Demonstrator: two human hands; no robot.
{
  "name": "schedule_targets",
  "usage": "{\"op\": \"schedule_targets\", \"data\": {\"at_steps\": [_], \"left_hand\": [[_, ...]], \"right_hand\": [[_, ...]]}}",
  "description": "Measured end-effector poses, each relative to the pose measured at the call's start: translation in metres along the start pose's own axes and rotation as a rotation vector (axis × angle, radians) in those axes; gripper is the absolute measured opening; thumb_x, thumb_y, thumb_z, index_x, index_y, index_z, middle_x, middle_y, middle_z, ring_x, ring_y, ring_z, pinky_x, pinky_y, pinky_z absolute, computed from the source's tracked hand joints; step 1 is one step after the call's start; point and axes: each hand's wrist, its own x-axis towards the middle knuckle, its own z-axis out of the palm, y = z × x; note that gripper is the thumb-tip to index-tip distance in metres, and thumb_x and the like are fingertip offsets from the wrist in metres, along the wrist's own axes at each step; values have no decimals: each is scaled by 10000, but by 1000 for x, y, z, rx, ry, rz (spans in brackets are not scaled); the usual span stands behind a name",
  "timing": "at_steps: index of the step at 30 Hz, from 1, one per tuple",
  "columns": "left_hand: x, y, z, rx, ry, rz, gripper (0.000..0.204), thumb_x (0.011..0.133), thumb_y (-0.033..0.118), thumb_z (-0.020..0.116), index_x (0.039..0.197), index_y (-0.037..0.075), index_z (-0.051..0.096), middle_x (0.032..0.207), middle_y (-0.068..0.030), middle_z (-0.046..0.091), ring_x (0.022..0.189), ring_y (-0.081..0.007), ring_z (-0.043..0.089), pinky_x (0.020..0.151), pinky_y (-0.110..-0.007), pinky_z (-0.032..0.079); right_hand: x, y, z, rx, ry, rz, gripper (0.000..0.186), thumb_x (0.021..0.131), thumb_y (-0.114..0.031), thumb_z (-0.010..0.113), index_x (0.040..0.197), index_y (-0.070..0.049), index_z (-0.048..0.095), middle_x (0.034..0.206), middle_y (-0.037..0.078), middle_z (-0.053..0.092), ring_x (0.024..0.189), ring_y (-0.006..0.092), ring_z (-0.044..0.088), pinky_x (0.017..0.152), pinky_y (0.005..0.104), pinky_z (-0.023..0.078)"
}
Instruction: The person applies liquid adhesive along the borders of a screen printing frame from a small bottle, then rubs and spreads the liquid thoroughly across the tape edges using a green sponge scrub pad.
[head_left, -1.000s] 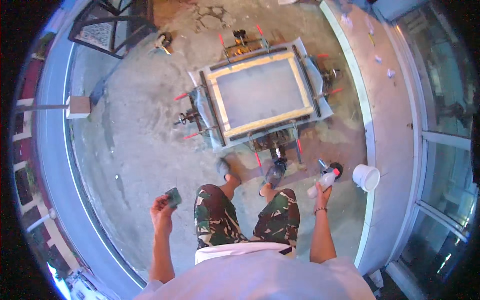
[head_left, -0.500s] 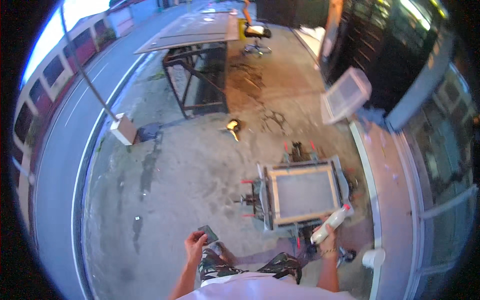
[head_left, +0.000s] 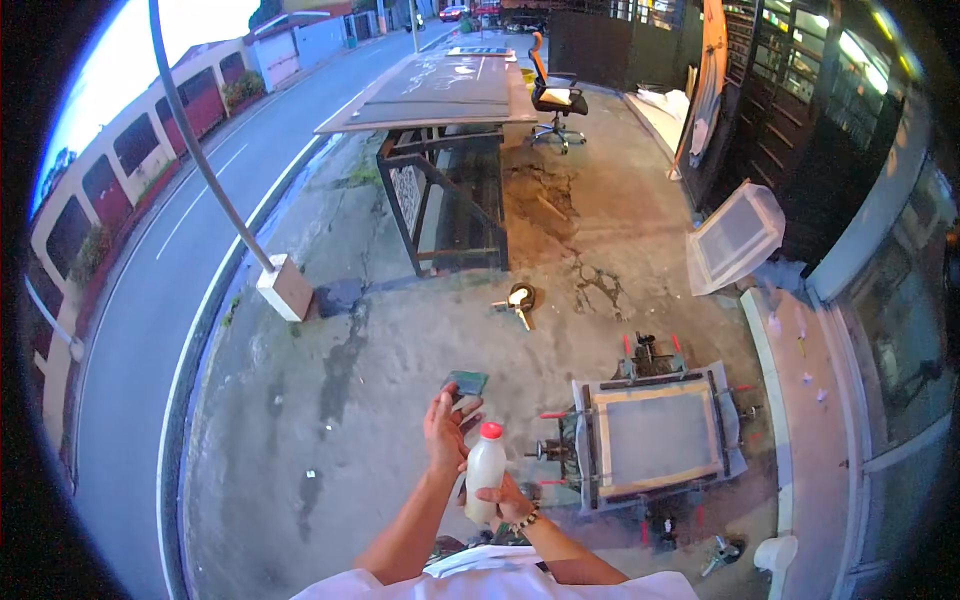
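Observation:
My right hand is wrapped round a milky white bottle with a red cap, held upright in front of my body. Close by on its left, my left hand grips a small flat dark green card between fingers and thumb, raised above the bottle's cap. Whether the left hand touches the bottle I cannot tell. To the right of both hands lies a wooden frame with pale sheeting stretched across it, inside dark bars and clamps with red handles.
A long table on dark metal legs stands ahead, with an office chair beside it. A second pale framed screen leans at the right. A roll of tape lies on the concrete. A pole in a white block borders the road.
My right hand has brought the bottle leftward to the middle and turned it upright. My left hand has risen with the card, close to the bottle. The whole view has shifted.

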Motion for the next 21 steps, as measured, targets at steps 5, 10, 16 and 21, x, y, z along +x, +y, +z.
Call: {"op": "schedule_targets", "data": {"at_steps": [5, 10, 16, 21], "left_hand": [[76, 15, 2, 93, -59, -80, 544, 1000, 406, 559, 1394, 43, 468, 1302, -116, 557, 1077, -280, 649, 860, -396, 519], [134, -16, 62, 222, -247, -57, 596, 994, 431, 560, 1408, 13, 465, 1321, -143, 558, 1089, -279, 645, 889, -389, 510], [197, -70, 112, 183, -440, -241, 638, 1023, 481, 465, 1425, -14, 442, 1387, -170, 512, 1136, -336, 616, 920, -425, 512], [256, -116, 141, 427, -611, -301, 609, 1018, 517, 449, 1352, 13, 523, 1307, -143, 580, 1138, -282, 613, 974, -434, 473]], "right_hand": [[50, -59, 1, -349, 42, -10, 743, 784, -262, 813, 1387, -37, 441, 1075, 45, 616, 888, 140, 647, 809, 316, 524], [62, -93, -46, -229, 197, -160, 663, 810, -276, 792, 1340, -59, 459, 1005, 48, 628, 866, 182, 675, 771, 361, 547], [83, -137, -78, -134, 341, -392, 685, 832, -213, 772, 1401, -68, 418, 974, 54, 632, 794, 149, 650, 713, 320, 538], [92, -136, -126, 41, 543, -440, 623, 815, -183, 804, 1343, -69, 492, 956, 53, 644, 765, 143, 650, 691, 322, 539]]}}
